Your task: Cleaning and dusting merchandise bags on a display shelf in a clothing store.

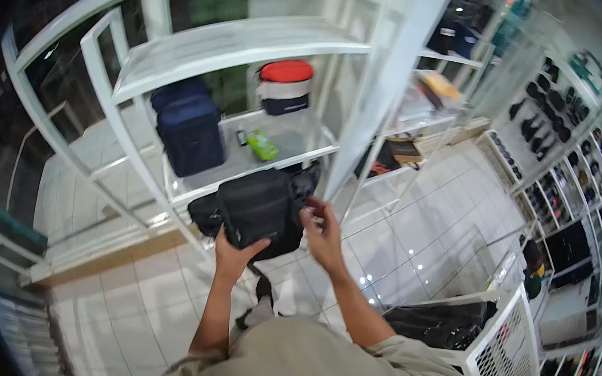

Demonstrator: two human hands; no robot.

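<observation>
holding a boxy, soft-sided black bag (pixel 258 209) is the left hand (pixel 234 256).

The black bag (pixel 258 209) at the centre of the frame is plain and dark, while the tall bag (pixel 189 132) to its upper left is deep navy. At upper centre, the small bag (pixel 284 87) is banded — red on top, off-white in the middle, navy below. The packet (pixel 261 145) beneath it is lime green. White covers the shelf unit (pixel 246 43) and the grid-lined floor (pixel 106 300). At lower centre, the shirt (pixel 311 372) is khaki — at lower right, the bin (pixel 507 360) shows white diamond mesh.
</observation>
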